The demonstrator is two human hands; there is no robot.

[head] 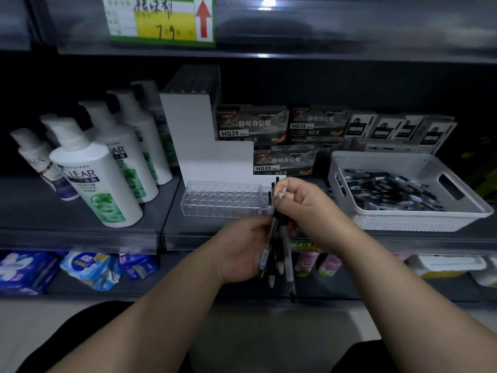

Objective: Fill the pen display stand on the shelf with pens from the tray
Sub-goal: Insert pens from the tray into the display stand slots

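Pens (278, 251) fill my left hand (242, 251), fingers curled round the bundle, while my right hand (306, 208) pinches one pen's top just above. The clear pen display stand (220, 201) lies just left of my right fingers on the shelf (80, 214); the tray (408, 220) sits to their right.

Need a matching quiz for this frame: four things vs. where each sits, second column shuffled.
1 tray
2 stand
3 shampoo bottles
4 pen bundle

A left of the stand
B gripped in the left hand
C white, right end of the shelf
D clear plastic, mid-shelf

Pairs: 1-C, 2-D, 3-A, 4-B
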